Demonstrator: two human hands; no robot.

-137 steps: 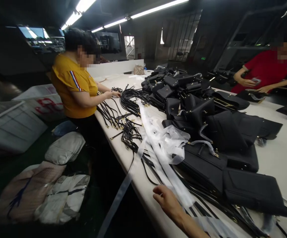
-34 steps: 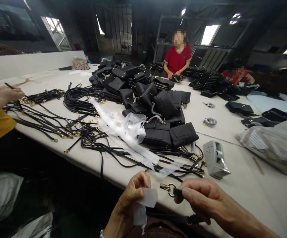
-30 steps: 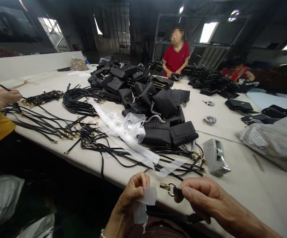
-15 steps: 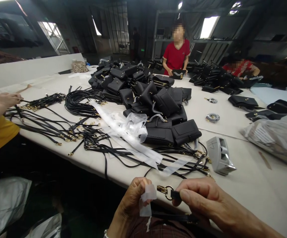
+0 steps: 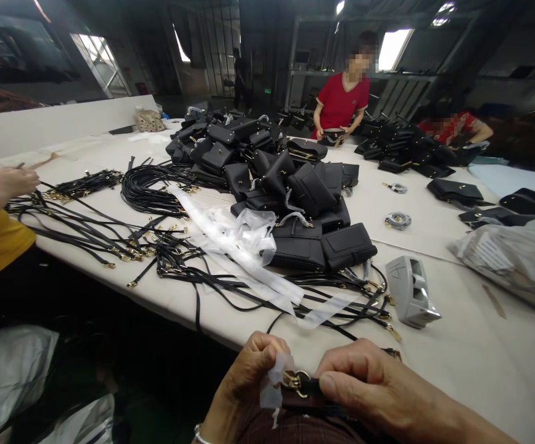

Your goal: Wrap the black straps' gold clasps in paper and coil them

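Low at the table's near edge, my left hand (image 5: pixel 254 364) pinches a piece of translucent white wrapping film (image 5: pixel 273 385). My right hand (image 5: pixel 357 376) grips the end of a black strap (image 5: pixel 311 387) between thumb and fingers. From that end a gold clasp with a ring (image 5: pixel 296 382) points left and meets the film. Part of the clasp is hidden behind the film and my left fingers. Above my hands, crumpled strips of film (image 5: pixel 248 237) lie over several loose black straps (image 5: pixel 230 285) with gold hooks.
A pile of black handbags (image 5: pixel 304 191) fills the table's middle. A white tape dispenser (image 5: pixel 408 290) stands right of it. A plastic bag (image 5: pixel 512 256) lies far right. A co-worker in red (image 5: pixel 344 105) holds a bag; another person's hand (image 5: pixel 10 182) is at left.
My right hand has moved left, bringing the clasp against the film in my left hand. The co-worker in red has shifted right, and the hand at left has moved slightly.
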